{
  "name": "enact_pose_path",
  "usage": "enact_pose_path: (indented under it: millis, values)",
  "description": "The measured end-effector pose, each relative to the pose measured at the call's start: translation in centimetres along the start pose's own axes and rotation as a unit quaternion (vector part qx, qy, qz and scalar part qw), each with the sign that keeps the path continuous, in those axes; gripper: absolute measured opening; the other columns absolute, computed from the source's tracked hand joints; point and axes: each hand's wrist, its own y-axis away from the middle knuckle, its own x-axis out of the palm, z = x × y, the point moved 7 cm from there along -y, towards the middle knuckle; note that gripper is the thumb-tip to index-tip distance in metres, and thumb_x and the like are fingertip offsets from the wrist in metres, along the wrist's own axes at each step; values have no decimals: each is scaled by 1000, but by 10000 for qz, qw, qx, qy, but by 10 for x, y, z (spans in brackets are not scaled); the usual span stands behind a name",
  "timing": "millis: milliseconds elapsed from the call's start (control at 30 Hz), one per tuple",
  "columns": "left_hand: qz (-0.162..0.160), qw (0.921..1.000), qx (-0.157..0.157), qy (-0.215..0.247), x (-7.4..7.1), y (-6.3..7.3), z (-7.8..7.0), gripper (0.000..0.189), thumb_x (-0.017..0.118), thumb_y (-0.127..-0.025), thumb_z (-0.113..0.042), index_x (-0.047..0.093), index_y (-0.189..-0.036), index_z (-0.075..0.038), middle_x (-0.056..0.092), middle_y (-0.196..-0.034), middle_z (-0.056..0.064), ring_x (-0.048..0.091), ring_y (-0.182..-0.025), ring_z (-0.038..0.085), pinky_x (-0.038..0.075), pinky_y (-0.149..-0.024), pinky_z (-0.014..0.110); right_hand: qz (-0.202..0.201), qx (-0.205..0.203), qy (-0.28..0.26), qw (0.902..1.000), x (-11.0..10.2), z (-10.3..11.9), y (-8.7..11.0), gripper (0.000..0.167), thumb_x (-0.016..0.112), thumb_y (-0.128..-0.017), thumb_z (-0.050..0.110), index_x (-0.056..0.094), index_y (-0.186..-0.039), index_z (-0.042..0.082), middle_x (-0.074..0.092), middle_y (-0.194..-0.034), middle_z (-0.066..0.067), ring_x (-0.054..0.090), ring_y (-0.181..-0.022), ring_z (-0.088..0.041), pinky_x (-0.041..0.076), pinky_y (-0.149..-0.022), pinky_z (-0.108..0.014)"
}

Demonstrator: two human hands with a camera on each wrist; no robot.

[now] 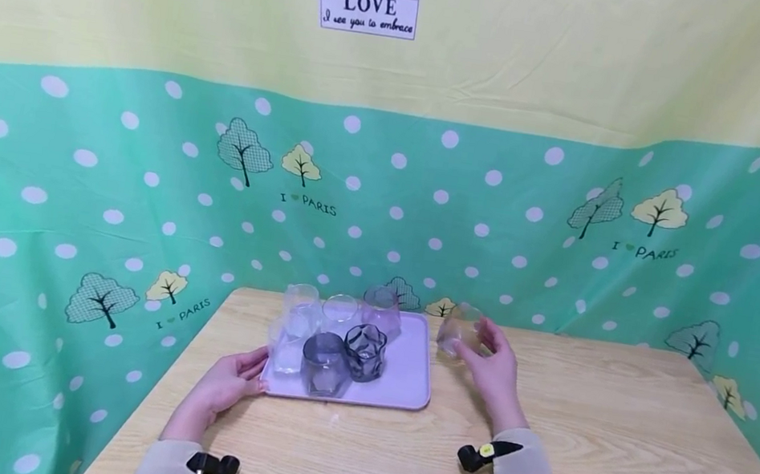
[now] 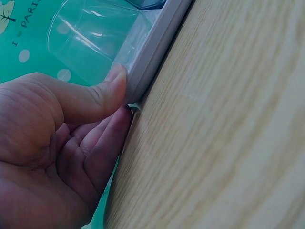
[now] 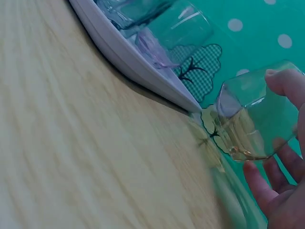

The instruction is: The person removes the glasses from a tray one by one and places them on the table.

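Note:
A pale lilac tray (image 1: 402, 390) lies on the table with several glasses on it. My left hand (image 1: 229, 384) pinches its front left corner, the thumb (image 2: 112, 93) at the rim and the other fingers lower down. Right of the tray, my right hand (image 1: 496, 367) holds an amber-tinted glass (image 1: 460, 333) between thumb and fingers. In the right wrist view this faceted glass (image 3: 248, 119) is tilted near the table's far edge. At the tray's front stands a smoky grey glass (image 1: 325, 367), beside a dark wavy glass (image 1: 364, 352). A faint pink-purple glass (image 1: 382, 310) is behind them.
Clear glasses (image 1: 300, 311) crowd the tray's left and back. The wooden table (image 1: 615, 432) extends to the right and front. A green and yellow cloth (image 1: 390, 214) with dots and trees hangs close behind the table and along both sides.

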Motion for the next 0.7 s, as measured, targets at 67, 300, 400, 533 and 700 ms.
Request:
enact_pose_path:
  millis: [67,300,400,533,700]
  values:
    - [9,10000,3,-31,0,1,1,77,79,-90,5,43,-158,7,49,-157,22,48,-146,37,37,-119,44,-38,11,25,10000,-2,0,-1,89,87,-91,28,39,-165,12,49,-162,-12,44,-149,-33,41,-123,-47]
    - [-63,10000,-12,36,0,0,3,78,78,-89,7,42,-157,8,48,-158,23,49,-145,38,39,-117,43,-69,-25,-11,10000,-6,-3,-5,89,85,-93,24,37,-166,12,44,-166,-13,41,-152,-34,41,-123,-47]
    - [-47,10000,23,77,1,0,2,78,79,-88,7,42,-157,8,49,-157,23,48,-145,39,38,-118,43,-51,8,-10,10000,-6,-4,-7,91,86,-93,26,35,-167,12,42,-168,-13,38,-154,-35,39,-125,-47]
    - [-21,9999,52,121,2,0,2,77,79,-88,7,43,-156,8,50,-155,24,48,-145,40,37,-119,45,-77,19,6,10000,-5,-7,-10,93,86,-93,28,34,-168,12,42,-168,-13,38,-154,-35,38,-125,-46]
    - [-90,9999,-24,109,1,-1,2,77,78,-88,7,44,-157,7,51,-156,22,49,-145,38,36,-120,45,-115,25,16,9999,-3,-8,-14,93,85,-93,29,33,-168,12,40,-168,-16,37,-155,-37,38,-125,-47]
